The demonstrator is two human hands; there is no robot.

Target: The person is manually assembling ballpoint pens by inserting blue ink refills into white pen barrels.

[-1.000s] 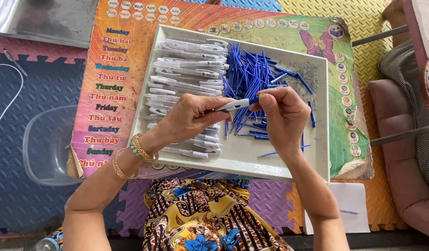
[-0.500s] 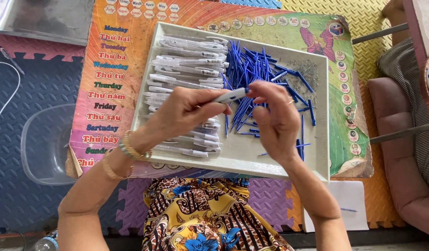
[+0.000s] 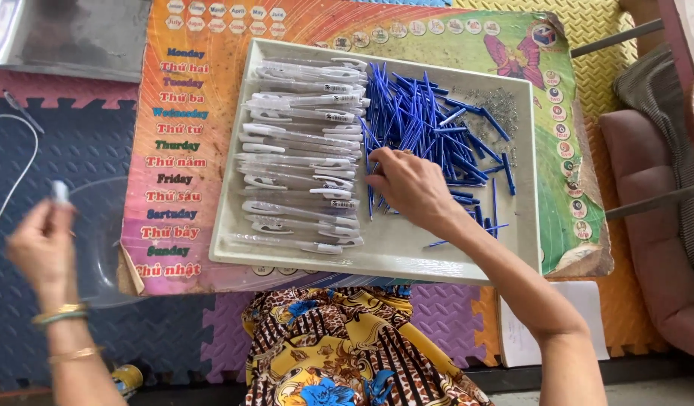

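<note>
Pen (image 3: 60, 192) in left hand (image 3: 42, 252), off tray (image 3: 384, 252); right hand (image 3: 411, 188) on refills (image 3: 429, 128).

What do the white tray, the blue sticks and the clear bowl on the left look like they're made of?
The tray looks like white plastic with a smooth, slightly glossy surface. The blue sticks, probably pen refills, look like thin plastic tubes of even colour. The bowl is see-through, so likely clear plastic, though glass cannot be ruled out; the floor mat's pattern shows through it.

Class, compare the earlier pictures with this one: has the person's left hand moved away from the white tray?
Yes. The left hand, gripping a small white pen piece, has swung left, off the white tray, and is now over the clear plastic bowl.
</note>
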